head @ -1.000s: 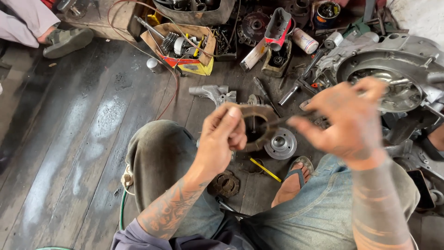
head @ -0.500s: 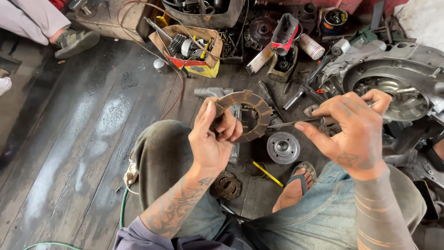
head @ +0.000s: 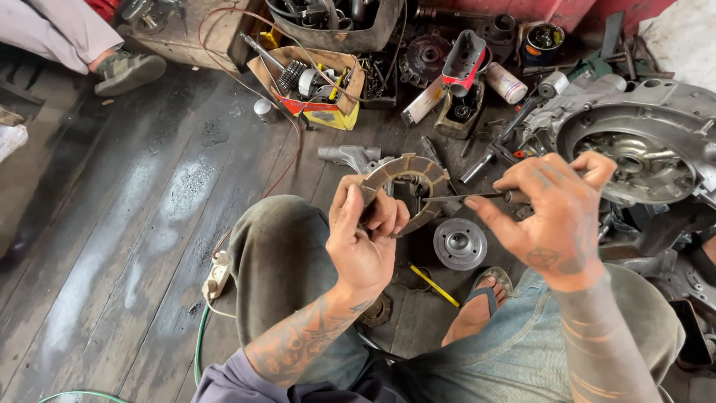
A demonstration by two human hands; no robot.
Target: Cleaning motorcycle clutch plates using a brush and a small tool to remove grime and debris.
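Holding the friction ring point(head: 406, 190) up over my knees, I have my left hand point(head: 365, 239) clamped on its lower left edge, thumb across the face and fingers curled behind. My right hand point(head: 552, 216) is closed around a thin metal pick point(head: 462, 198), whose tip reaches the ring's inner edge on the right side. If the pick skates off that rim, I judge it could jab my left fingers, which sit just beside the tip; a greasy grip could also let the ring twist and drop. Below, between my legs, a round steel hub point(head: 460, 244) lies on the plank floor point(head: 134, 224), with a yellow-handled tool point(head: 434, 285) near my sandalled foot point(head: 485, 298). Room is open to my left across the bare boards. To the right the engine case point(head: 641, 149) crowds my elbow, and farther ahead a cardboard box of parts point(head: 317, 82) and scattered tools hem in the front.
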